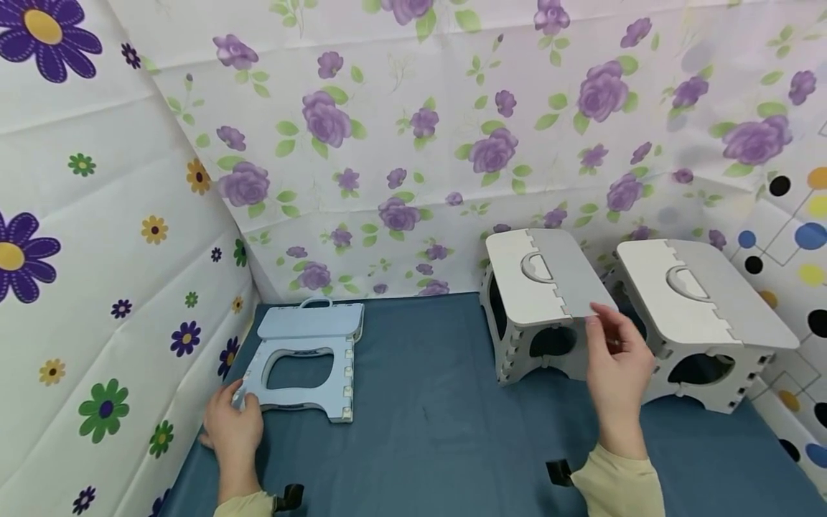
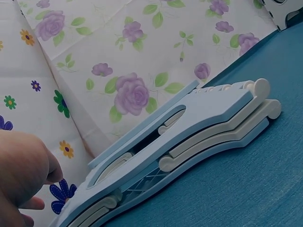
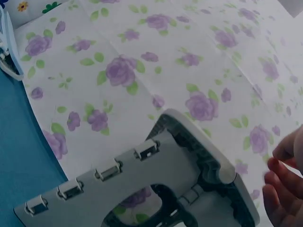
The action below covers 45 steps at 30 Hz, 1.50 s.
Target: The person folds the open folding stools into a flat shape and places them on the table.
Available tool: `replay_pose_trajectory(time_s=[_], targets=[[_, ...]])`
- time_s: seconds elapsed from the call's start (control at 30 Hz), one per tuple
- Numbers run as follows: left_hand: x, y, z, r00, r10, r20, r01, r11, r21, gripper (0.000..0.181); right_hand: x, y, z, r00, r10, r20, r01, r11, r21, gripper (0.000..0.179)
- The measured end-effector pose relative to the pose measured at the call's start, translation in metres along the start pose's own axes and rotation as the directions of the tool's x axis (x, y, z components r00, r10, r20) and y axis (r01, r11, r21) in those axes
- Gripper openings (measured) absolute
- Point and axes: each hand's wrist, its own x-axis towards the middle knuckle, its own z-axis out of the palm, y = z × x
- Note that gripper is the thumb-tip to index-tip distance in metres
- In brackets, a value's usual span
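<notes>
A light blue folding step stool [image 1: 332, 384] lies folded flat on the blue cloth at the left, its carry handle [image 1: 316, 302] toward the back wall. My left hand [image 1: 234, 427] is at its near left corner, fingertips right by the edge and fingers loosely bent. Two grey-white folding stools stand unfolded on the right, a nearer-to-centre one [image 1: 543, 276] and a far right one [image 1: 704, 291]. My right hand [image 1: 617, 366] hovers at the front right corner of the first, thumb and fingers loosely bent; the right wrist view shows nothing between them.
Blue cloth [image 1: 426, 402] covers the surface. A purple-rose sheet [image 1: 400, 143] hangs behind, a daisy-print sheet [image 1: 116, 287] borders the left, and a dotted sheet [image 1: 791, 237] borders the right side. The two unfolded stools stand close together near the back.
</notes>
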Motion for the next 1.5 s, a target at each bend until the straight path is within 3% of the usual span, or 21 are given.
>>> replay_pose_trajectory(time_s=[0.1, 0.23, 0.4, 0.53, 0.8, 1.07, 1.37, 1.5], targets=[[0.000, 0.000, -0.001, 1.000, 0.001, -0.008, -0.001, 1.000, -0.006, 0.046, 0.003, 0.005, -0.001, 0.995, 0.049, -0.089, -0.049, 0.999, 0.004, 0.035], [0.002, 0.002, -0.001, 1.000, 0.009, -0.021, -0.009, 1.000, -0.008, 0.046, 0.006, 0.017, -0.005, 0.991, 0.069, -0.112, -0.075, 0.996, -0.051, 0.053], [0.004, 0.001, 0.000, 1.000, 0.014, -0.027, -0.014, 1.000, -0.012, 0.046, 0.007, 0.030, -0.010, 0.995, 0.096, -0.023, -0.099, 0.983, -0.153, 0.079], [0.005, 0.000, -0.001, 0.999, 0.029, -0.040, -0.030, 0.999, -0.018, 0.045, 0.006, 0.043, -0.009, 0.984, 0.160, 0.075, -0.144, 0.971, -0.190, 0.091], [0.003, 0.002, 0.000, 0.993, 0.044, -0.114, -0.051, 0.997, -0.057, 0.042, 0.004, 0.063, 0.002, 0.965, 0.223, 0.136, -0.180, 0.946, -0.268, 0.087], [0.003, 0.001, 0.002, 0.985, 0.070, -0.155, -0.081, 0.995, -0.065, 0.039, 0.002, 0.076, 0.003, 0.950, 0.253, 0.183, -0.177, 0.920, -0.350, 0.064], [-0.002, 0.000, 0.004, 0.972, 0.136, -0.190, -0.155, 0.983, -0.093, 0.035, 0.000, 0.089, 0.007, 0.914, 0.329, 0.236, -0.190, 0.864, -0.467, 0.056], [-0.003, 0.001, 0.006, 0.975, 0.132, -0.177, -0.151, 0.984, -0.095, 0.035, -0.003, 0.092, 0.009, 0.893, 0.376, 0.247, -0.222, 0.846, -0.484, 0.058]])
